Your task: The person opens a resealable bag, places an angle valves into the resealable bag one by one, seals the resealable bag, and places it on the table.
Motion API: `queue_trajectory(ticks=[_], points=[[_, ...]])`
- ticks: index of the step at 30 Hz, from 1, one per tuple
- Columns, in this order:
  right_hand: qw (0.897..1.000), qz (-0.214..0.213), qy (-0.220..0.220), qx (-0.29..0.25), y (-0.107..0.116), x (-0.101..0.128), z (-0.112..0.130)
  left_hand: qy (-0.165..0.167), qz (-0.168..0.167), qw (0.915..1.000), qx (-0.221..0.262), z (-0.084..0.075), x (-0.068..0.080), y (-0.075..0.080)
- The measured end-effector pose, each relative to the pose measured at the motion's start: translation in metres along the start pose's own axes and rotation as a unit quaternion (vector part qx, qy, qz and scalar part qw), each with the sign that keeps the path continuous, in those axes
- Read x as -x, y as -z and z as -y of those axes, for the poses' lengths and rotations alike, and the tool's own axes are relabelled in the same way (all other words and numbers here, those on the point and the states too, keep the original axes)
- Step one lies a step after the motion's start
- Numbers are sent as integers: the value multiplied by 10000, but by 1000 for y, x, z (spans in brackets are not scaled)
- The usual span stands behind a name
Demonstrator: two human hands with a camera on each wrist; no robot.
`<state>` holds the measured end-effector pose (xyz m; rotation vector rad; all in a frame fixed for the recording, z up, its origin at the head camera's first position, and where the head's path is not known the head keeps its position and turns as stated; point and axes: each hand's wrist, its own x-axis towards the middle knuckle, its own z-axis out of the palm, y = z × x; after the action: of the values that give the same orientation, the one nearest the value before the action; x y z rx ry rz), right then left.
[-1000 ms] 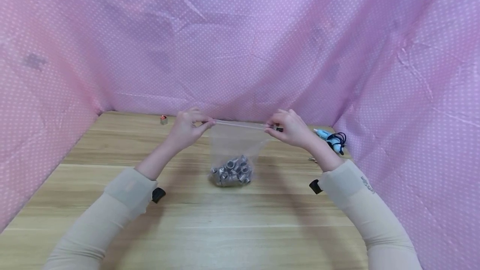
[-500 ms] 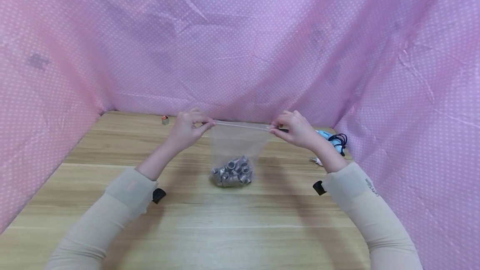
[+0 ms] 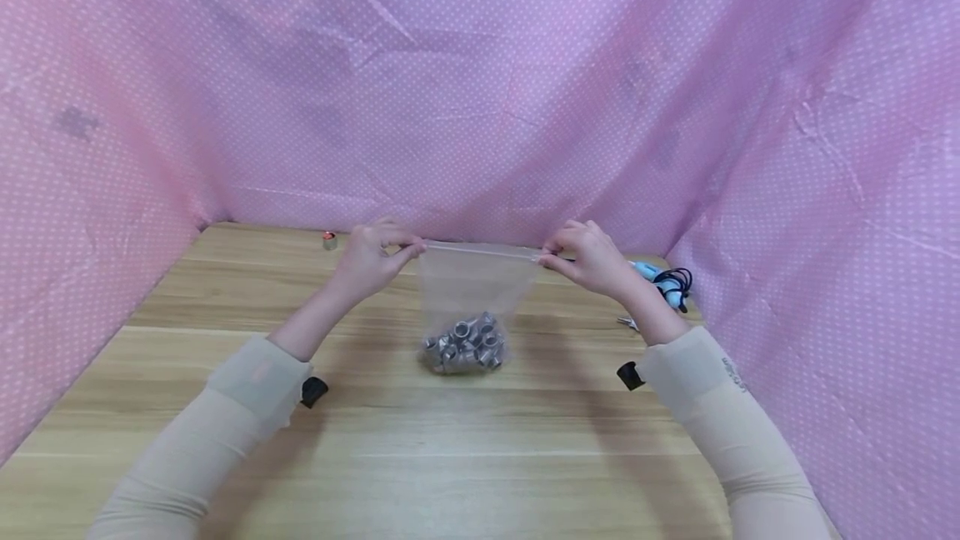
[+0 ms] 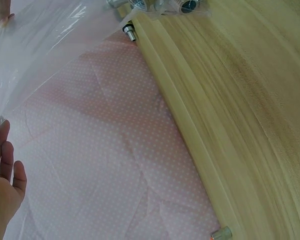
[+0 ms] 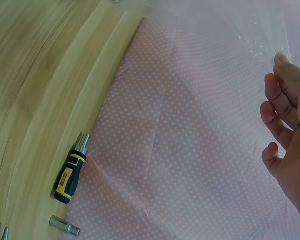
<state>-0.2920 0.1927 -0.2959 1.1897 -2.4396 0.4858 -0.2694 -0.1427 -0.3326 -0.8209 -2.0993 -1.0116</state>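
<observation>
A clear zip bag [image 3: 471, 286] hangs upright over the wooden table [image 3: 480, 440], its bottom resting on the wood. Several small metal sleeves [image 3: 463, 344] are heaped inside it. My left hand [image 3: 405, 247] pinches the bag's top left corner, and my right hand [image 3: 547, 257] pinches the top right corner. The top edge is stretched straight between them. In the left wrist view the bag film [image 4: 45, 45] runs up from my fingers [image 4: 2, 165]. In the right wrist view the bag film [image 5: 215, 20] ends at my fingertips [image 5: 282, 62].
Pink dotted cloth [image 3: 480, 90] walls the table on three sides. A small metal cylinder [image 3: 327, 241] stands at the back left. A blue tool with a black cord [image 3: 663, 279] lies at the back right. A black-and-yellow screwdriver [image 5: 71, 171] and a socket [image 5: 65, 226] lie by the back wall.
My right hand has slid a little to the right along the bag's top edge. The left hand and the bag have stayed almost still.
</observation>
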Motion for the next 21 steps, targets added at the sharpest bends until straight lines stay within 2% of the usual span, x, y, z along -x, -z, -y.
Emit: queue_trajectory(ticks=[6,10,13,17,19,21], points=[[9994,-194,-4,-282,-5,-2,-4,295,190,9994,-78,4,1,3],[9967,-61,-186,-787,-4,-2,-5,616,601,9962,-114,4,2,8],[9929,60,-443,-1105,2,-1,-5,903,1072,9901,-60,2,2,14],[9910,-7,-674,-1157,12,1,-3,1262,1588,9792,18,-3,3,25],[9913,-114,-714,-1102,18,2,-1,1441,1678,9752,74,-5,3,31],[9919,-256,-746,-991,24,5,0,1598,1630,9736,94,-6,5,38]])
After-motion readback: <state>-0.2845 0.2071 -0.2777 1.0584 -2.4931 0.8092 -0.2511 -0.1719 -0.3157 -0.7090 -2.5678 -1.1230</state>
